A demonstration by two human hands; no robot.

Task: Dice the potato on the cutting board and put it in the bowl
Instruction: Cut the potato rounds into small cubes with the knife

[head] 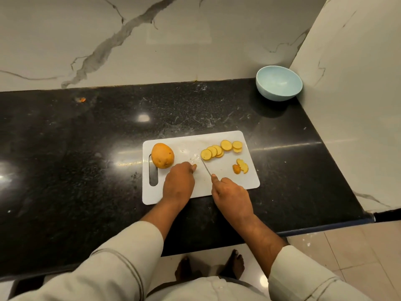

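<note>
Nearest the camera: pale sleeves reach forward over the black counter (pixel 86 148), both forearms bare past the cuffs.
Right hand (pixel 232 195): fingers curled round the handle of a knife (pixel 206 168), forefinger laid along its spine; the thin blade points up and left, its tip just beside the nearest potato slice.
Left hand (pixel 179 181): rests knuckles-up on the cutting board (pixel 238 181), its fingertips pinching a small orange end piece (pixel 195 166) of potato against the board.
Cutting board: white, lying on the counter, its handle slot at the left end.
Whole potato (pixel 162 155): uncut, skin on, at the board's left end, just above the slot and close to the left hand.
Potato slices (pixel 221 148): a row of overlapping yellow rounds runs across the board's far right part.
Smaller slices (pixel 241 166): a few lie apart, nearer the right edge.
Bowl (pixel 279 83): light blue, upright, nothing seen inside, well apart from the board in the far right corner against the marble wall (pixel 152 40).
</note>
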